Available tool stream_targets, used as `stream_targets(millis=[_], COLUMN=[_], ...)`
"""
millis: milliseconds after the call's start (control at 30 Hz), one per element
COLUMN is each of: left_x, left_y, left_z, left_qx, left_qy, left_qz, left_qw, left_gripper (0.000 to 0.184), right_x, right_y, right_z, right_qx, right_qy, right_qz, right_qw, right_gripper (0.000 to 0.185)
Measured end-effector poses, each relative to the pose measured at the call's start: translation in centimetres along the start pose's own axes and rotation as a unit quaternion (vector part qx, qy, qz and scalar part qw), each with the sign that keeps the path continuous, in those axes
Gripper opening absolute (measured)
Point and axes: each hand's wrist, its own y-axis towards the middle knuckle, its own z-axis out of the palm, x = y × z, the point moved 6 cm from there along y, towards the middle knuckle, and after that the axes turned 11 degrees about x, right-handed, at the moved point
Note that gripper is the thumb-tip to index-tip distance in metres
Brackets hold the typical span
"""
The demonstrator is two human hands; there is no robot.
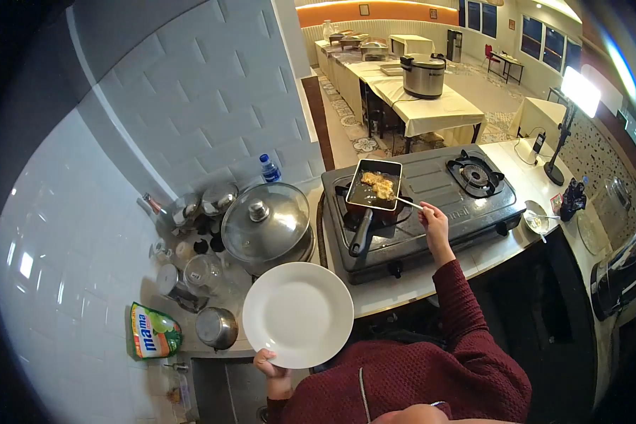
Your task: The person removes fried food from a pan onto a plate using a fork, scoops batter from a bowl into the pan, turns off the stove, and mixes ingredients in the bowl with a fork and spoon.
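Observation:
My left hand (270, 363) grips the lower rim of a large white plate (298, 315), its surface bare and facing up. The fingers of my right hand (434, 219) are closed on the end of a thin metal utensil (410, 204); its head is at the food and I cannot make out its kind. Browned fried food (379, 185) lies in the rectangular frying pan (360, 196), with liquid bubbling around it. The pan sits on the left burner of a grey two-burner gas stove (431, 233), its black handle pointing towards me.
Left of the stove stand a glass-lidded pan (265, 225), a small metal pot (217, 328), glass jars (203, 274) and a blue-capped bottle (269, 169). A detergent pouch (155, 331) leans at the wall. A bowl (537, 219) and a lamp (562, 134) are to the right. A rice cooker (423, 76) stands beyond.

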Motion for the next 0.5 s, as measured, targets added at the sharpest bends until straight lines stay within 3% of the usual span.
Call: stream_targets(millis=[367,500], left_x=[0.7,0.5], left_y=[0.4,0.5], left_z=[-3.1,-1.3], left_qx=[-0.002,0.032], left_qy=[-0.010,-0.029], left_qz=[-0.004,-0.004], left_qw=[1.000,0.999], left_gripper=[0.059,0.058], right_x=[0.2,0.3], right_y=[0.0,-0.2], right_z=[0.2,0.3], right_qx=[0.003,0.003], right_qy=[0.009,0.010], right_qz=[0.005,0.006], right_qw=[1.000,1.000], right_gripper=[0.023,0.023])
